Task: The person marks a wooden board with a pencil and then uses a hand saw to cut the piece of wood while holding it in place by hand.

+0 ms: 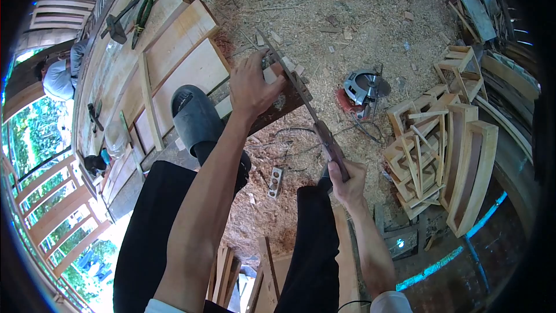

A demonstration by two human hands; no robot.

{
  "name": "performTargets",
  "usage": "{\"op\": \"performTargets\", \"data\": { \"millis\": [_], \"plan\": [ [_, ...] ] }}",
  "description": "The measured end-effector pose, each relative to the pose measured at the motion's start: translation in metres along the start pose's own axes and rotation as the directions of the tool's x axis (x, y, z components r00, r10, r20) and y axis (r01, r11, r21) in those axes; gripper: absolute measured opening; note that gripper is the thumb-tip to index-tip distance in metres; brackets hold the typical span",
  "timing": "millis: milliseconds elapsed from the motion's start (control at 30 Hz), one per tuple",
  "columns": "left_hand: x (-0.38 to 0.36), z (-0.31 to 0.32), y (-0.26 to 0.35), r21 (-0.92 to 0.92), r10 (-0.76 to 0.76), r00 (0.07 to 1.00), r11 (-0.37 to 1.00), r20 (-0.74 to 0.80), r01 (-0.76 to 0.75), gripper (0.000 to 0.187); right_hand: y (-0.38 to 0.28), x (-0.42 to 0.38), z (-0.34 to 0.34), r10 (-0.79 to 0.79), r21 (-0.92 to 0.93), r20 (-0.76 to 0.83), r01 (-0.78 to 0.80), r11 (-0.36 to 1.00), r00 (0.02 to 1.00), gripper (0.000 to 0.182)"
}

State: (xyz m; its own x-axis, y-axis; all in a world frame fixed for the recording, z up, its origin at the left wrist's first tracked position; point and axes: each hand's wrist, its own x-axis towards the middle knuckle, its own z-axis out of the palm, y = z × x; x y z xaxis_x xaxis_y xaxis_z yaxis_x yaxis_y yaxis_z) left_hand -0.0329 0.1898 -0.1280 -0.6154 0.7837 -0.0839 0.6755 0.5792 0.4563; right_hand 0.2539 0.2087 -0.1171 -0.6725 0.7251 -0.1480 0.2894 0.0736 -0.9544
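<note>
My right hand (pixel 349 182) is wrapped round the wooden handle (pixel 332 149) of a handsaw. Its narrow metal blade (pixel 297 86) slants up and away to the left, across the end of a dark wooden beam (pixel 294 104). Thumb and fingers of my left hand (pixel 252 86) close on a small piece of wood (pixel 271 73) on that beam, just left of the blade. Most of the piece is hidden under the hand. A foot in a dark slipper (pixel 197 119) rests beside the left forearm, near the pale boards.
A circular saw (pixel 363 90) lies on the sawdust-covered floor, its cord trailing. Near it is a power strip (pixel 275 182). Wooden frames (pixel 420 145) are stacked at right. A hammer (pixel 117 28) and pliers (pixel 142 22) lie on the workbench (pixel 98 81). Another person (pixel 61 75) is far left.
</note>
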Motion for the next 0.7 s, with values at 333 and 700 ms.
{"op": "performTargets", "data": {
  "millis": [333,700],
  "plan": [
    [0.0,-0.001,-0.003,0.011,0.043,0.998,0.999,-0.049,-0.042,0.064,0.001,-0.007,0.011,0.094,0.079,-0.058,-0.089,0.993,0.994,0.024],
    [-0.004,0.001,0.0,0.05,0.04,0.999,0.998,-0.001,-0.04,0.062,0.016,-0.004,0.018,0.089,0.068,-0.06,-0.085,0.994,0.994,0.019]
  ]
}}
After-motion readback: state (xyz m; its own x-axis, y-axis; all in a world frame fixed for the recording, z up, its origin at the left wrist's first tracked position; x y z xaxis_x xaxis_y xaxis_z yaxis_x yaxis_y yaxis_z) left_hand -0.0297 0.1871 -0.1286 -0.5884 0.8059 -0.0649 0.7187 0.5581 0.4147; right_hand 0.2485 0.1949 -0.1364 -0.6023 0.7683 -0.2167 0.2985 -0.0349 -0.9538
